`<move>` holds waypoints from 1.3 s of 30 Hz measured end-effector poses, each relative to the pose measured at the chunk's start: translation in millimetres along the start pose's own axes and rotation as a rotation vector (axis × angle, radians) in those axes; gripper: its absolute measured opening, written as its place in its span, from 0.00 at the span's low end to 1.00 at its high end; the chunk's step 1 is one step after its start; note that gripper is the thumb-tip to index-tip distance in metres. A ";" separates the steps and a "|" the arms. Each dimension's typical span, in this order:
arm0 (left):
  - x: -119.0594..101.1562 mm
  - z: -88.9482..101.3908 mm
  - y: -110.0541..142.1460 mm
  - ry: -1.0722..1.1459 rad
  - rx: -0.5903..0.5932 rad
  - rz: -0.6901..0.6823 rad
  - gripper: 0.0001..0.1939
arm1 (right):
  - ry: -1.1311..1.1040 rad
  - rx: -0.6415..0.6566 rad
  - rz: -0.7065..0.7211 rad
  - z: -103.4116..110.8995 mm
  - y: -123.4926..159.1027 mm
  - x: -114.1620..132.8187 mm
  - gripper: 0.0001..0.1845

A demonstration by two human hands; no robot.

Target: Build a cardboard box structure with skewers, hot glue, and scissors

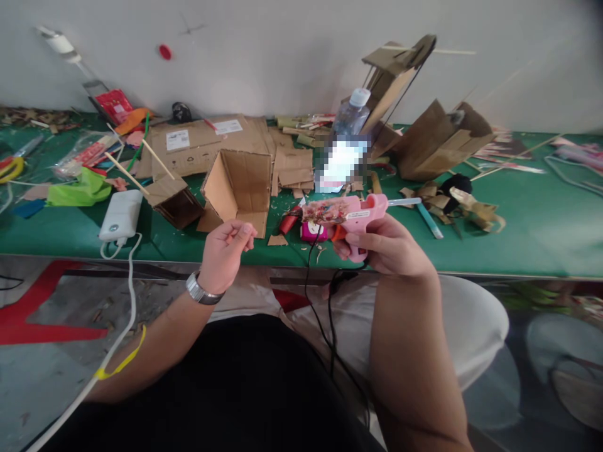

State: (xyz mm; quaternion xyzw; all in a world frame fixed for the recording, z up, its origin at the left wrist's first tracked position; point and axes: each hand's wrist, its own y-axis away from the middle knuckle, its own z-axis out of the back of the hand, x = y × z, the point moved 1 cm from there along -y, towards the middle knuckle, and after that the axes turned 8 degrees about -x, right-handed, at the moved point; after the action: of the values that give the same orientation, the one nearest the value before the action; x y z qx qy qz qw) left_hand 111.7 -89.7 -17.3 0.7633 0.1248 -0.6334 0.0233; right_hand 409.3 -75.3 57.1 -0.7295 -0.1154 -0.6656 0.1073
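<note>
My right hand (396, 245) is wrapped round the grip of a pink hot glue gun (362, 216), its nozzle end pointing left and crusted with dried glue and scraps. A clear glue stick (404, 202) sticks out of the gun's back. My left hand (229, 251) is closed in a pinch at the table's near edge; anything between the fingertips is too small to make out. Just beyond it stands an open-sided cardboard box (252, 182). To its left lies a smaller cardboard box (176, 204) with thin wooden sticks on it.
A white power strip (121, 215) lies at the left on the green table (494, 238). Behind the gun are a plastic bottle (351, 116) and a bright, blurred-out screen (340, 164). A cardboard structure (438, 141) stands at the right. Dark cables (332, 326) hang over my lap.
</note>
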 end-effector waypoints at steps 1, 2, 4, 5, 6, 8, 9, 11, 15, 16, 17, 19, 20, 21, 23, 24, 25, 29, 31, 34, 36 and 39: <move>0.6 0.3 0.1 -0.001 0.001 0.006 0.16 | 0.000 0.002 0.001 0.1 0.0 0.0 0.21; 1.1 0.6 0.1 -0.001 -0.001 0.012 0.16 | -0.004 0.000 0.004 0.0 -0.1 -0.1 0.21; 1.5 0.7 0.3 -0.001 -0.009 0.024 0.15 | -0.014 -0.006 0.001 -0.2 -0.2 -0.5 0.21; 1.6 0.7 0.4 -0.002 -0.014 0.030 0.15 | -0.018 -0.008 -0.002 -0.4 -0.3 -0.7 0.20; 1.6 0.5 0.4 -0.002 -0.018 0.036 0.15 | -0.021 -0.009 -0.002 -0.6 -0.3 -1.0 0.20; 1.3 0.0 0.1 -0.001 -0.029 0.046 0.15 | -0.025 -0.009 0.005 -0.7 -0.4 -1.3 0.20; 0.9 -0.5 0.0 -0.001 -0.034 0.050 0.16 | -0.024 -0.007 0.010 -0.6 -0.5 -1.5 0.20; -0.6 -1.8 -0.1 0.003 -0.048 0.055 0.16 | -0.020 -0.002 0.016 -0.4 -0.6 -1.6 0.19; -5.6 -5.7 1.1 0.033 -0.071 0.078 0.18 | -0.015 0.003 0.016 -0.4 -0.5 -0.9 0.20; -6.8 -6.6 1.6 0.042 -0.076 0.085 0.18 | -0.013 0.002 0.016 -0.5 -0.4 -0.5 0.20; -7.8 -7.4 2.0 0.052 -0.079 0.092 0.18 | -0.010 0.001 0.014 -0.7 -0.3 -0.2 0.20; -8.9 -8.5 2.7 0.068 -0.085 0.107 0.17 | -0.006 0.000 0.010 -0.9 -0.1 -0.1 0.20; -9.1 -8.7 2.9 0.074 -0.085 0.116 0.17 | -0.006 0.000 0.010 -0.8 -0.1 -0.4 0.20; -9.1 -8.8 3.0 0.079 -0.084 0.126 0.17 | -0.008 0.000 0.013 -0.7 -0.1 -0.8 0.20; -9.0 -8.9 3.2 0.090 -0.077 0.147 0.17 | -0.012 -0.001 0.022 -0.3 -0.2 -1.8 0.20; -9.0 -8.9 3.3 0.095 -0.073 0.156 0.17 | -0.013 -0.002 0.025 -0.2 -0.2 -2.3 0.20; -9.0 -8.9 3.4 0.098 -0.069 0.164 0.17 | -0.013 -0.004 0.024 -0.1 -0.2 -2.7 0.21; -10.1 -9.9 3.6 0.103 -0.052 0.177 0.15 | -0.018 -0.012 0.020 -0.2 -0.1 -3.0 0.21; -11.2 -10.6 3.9 0.110 -0.041 0.176 0.14 | -0.018 -0.012 0.024 -0.3 -0.1 -2.8 0.20; -14.1 -11.7 5.1 0.118 -0.021 0.178 0.11 | -0.012 -0.012 0.020 -0.7 -0.1 -2.5 0.20; -16.9 -12.3 6.5 0.116 -0.010 0.189 0.11 | -0.012 -0.021 0.012 -1.6 0.0 -2.0 0.20; -21.2 -13.3 8.9 0.117 0.002 0.217 0.11 | -0.002 -0.023 -0.013 -3.7 0.1 -1.0 0.20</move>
State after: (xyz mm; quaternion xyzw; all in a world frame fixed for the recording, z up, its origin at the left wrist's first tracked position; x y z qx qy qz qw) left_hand 123.0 -99.2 4.8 0.8079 0.0421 -0.5818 0.0837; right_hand 405.8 -76.5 56.4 -0.7306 -0.1126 -0.6668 0.0947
